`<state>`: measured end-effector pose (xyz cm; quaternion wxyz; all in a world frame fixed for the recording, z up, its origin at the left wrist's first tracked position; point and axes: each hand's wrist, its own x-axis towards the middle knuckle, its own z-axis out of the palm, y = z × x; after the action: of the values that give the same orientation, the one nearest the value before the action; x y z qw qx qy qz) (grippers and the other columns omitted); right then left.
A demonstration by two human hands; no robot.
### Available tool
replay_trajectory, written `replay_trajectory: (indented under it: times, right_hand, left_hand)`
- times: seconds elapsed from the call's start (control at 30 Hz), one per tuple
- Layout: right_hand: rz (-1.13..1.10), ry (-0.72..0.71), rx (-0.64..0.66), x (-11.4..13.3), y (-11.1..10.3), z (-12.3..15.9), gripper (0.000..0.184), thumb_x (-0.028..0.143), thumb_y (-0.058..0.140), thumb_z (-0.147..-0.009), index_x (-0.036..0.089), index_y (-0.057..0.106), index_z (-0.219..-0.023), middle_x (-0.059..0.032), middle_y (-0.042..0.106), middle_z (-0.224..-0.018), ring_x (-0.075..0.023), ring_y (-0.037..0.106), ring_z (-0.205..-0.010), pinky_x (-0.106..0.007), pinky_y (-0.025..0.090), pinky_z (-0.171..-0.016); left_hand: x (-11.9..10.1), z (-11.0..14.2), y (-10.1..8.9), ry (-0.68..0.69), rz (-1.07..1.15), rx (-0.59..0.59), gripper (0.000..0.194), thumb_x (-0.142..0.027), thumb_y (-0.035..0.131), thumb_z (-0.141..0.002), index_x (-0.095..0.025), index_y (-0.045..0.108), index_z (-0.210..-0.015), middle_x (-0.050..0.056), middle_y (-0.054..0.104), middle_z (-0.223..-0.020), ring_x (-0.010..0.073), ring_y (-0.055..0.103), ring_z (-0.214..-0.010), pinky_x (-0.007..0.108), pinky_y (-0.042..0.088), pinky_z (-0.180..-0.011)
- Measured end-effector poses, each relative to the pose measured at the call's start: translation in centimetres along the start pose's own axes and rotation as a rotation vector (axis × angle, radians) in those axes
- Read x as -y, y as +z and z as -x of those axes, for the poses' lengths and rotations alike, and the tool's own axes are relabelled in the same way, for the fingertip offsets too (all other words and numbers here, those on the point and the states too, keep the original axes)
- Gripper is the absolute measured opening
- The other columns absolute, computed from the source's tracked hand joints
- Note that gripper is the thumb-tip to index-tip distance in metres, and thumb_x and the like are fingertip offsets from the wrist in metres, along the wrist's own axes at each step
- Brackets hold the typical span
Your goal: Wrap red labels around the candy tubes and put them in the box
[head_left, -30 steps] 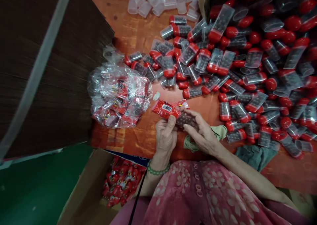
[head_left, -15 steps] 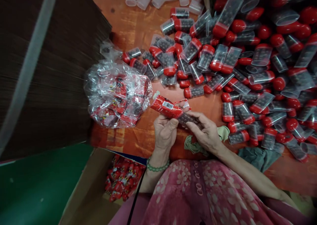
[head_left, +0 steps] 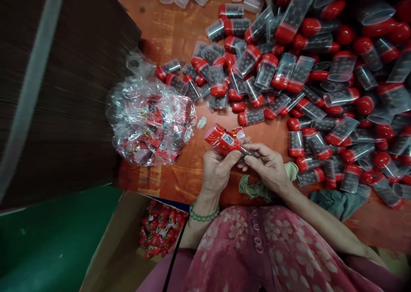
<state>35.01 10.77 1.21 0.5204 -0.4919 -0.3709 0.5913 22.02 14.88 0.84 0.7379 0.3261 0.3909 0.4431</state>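
My left hand point(head_left: 217, 172) is closed around a red printed sleeve point(head_left: 223, 138) with a white barcode label, thumb on top. Out of the sleeve's right end comes a clear tube of dark balls point(head_left: 245, 153), pinched in the thumb and fingers of my right hand point(head_left: 269, 165). The sleeve sits around part of the tube; its far end, tilted up to the left, looks flat. Behind my fingers shows another red printed piece point(head_left: 238, 132), partly hidden, and I cannot tell whether it is joined to the sleeve.
Many red-capped clear tubes point(head_left: 252, 118) are heaped across the right and back of the orange table point(head_left: 180, 176). A crinkled clear bag point(head_left: 150, 116) of red printed pieces lies left, beside a dark box point(head_left: 70, 90). Below it, a carton point(head_left: 112, 240) holds red packs. Green cloths point(head_left: 253, 188) lie nearby.
My left hand and the sleeve have moved right, toward my right hand. Less of the dark-filled tube shows between my hands now. A small whitish lump on the table has come into full view.
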Motion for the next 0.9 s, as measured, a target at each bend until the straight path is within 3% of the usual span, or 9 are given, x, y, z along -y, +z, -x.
replay_trajectory:
  times: [0.07, 0.2, 0.3, 0.43, 0.6, 0.8, 0.9]
  right_hand:
    - [-0.059, 0.015, -0.047, 0.0, 0.4, -0.1, 0.030, 0.042, 0.071, -0.085, 0.022, 0.064, -0.106, 0.0002, 0.072, -0.083, -0.0106, 0.069, -0.064, -0.024, 0.060, -0.063]
    - [-0.087, 0.028, -0.049, 0.2, 1.1, -0.3, 0.035, 0.044, 0.073, -0.082, 0.023, 0.060, -0.106, -0.0009, 0.072, -0.091, -0.0104, 0.069, -0.068, -0.024, 0.060, -0.064]
    - [-0.121, 0.043, -0.046, 0.3, 1.3, -0.3, 0.037, 0.045, 0.075, -0.080, 0.023, 0.056, -0.103, 0.0012, 0.071, -0.084, -0.0104, 0.069, -0.065, -0.023, 0.060, -0.062]
    - [-0.171, 0.060, -0.064, 0.4, 1.2, -0.2, 0.038, 0.043, 0.080, -0.075, 0.024, 0.052, -0.090, 0.0051, 0.069, -0.072, -0.0103, 0.067, -0.056, -0.023, 0.059, -0.057]
    - [-0.168, 0.060, -0.054, 0.1, 0.6, 0.0, 0.042, 0.041, 0.086, -0.068, 0.023, 0.048, -0.076, 0.0065, 0.065, -0.067, -0.0093, 0.062, -0.048, -0.022, 0.054, -0.050]
    - [-0.172, 0.133, 0.054, -0.4, 1.6, 0.1, 0.049, 0.042, 0.088, -0.062, 0.023, 0.045, -0.073, 0.0064, 0.063, -0.069, -0.0091, 0.059, -0.052, -0.023, 0.053, -0.052]
    - [-0.024, 0.120, 0.230, 0.3, 1.8, 0.6, 0.044, 0.043, 0.087, -0.064, 0.022, 0.052, -0.078, 0.0041, 0.064, -0.074, -0.0108, 0.062, -0.061, -0.025, 0.054, -0.059]
  left_hand:
    - [0.2, 0.0, 0.0, -0.005, -0.012, 0.001, 0.039, -0.048, 0.077, -0.075, -0.018, 0.076, -0.101, 0.011, 0.077, -0.106, 0.0192, 0.074, -0.075, 0.029, 0.060, -0.064]
    - [-0.3, -0.1, 0.5, 0.046, 0.048, -0.041, 0.053, -0.059, 0.075, -0.072, -0.019, 0.072, -0.107, 0.012, 0.074, -0.115, 0.0236, 0.072, -0.098, 0.031, 0.060, -0.074]
    - [-0.5, 0.1, 1.2, 0.036, 0.088, -0.066, 0.049, -0.061, 0.072, -0.075, -0.019, 0.072, -0.102, 0.012, 0.074, -0.113, 0.0237, 0.071, -0.101, 0.030, 0.059, -0.072]
    - [0.3, 1.0, 2.0, -0.030, 0.122, -0.040, 0.047, -0.061, 0.072, -0.074, -0.017, 0.072, -0.092, 0.009, 0.075, -0.098, 0.0204, 0.071, -0.090, 0.026, 0.056, -0.065]
    - [1.8, 2.2, 2.2, -0.083, 0.175, -0.014, 0.047, -0.061, 0.071, -0.076, -0.017, 0.072, -0.089, 0.010, 0.074, -0.101, 0.0225, 0.069, -0.099, 0.030, 0.056, -0.077]
    - [1.2, 3.9, 1.4, -0.077, 0.192, 0.008, 0.040, -0.055, 0.072, -0.079, -0.017, 0.071, -0.088, 0.012, 0.070, -0.119, 0.0254, 0.067, -0.109, 0.037, 0.055, -0.090]
    - [0.0, 6.2, -0.1, 0.011, 0.073, -0.107, 0.037, -0.054, 0.071, -0.079, -0.017, 0.071, -0.087, 0.011, 0.070, -0.119, 0.0267, 0.066, -0.111, 0.039, 0.055, -0.094]
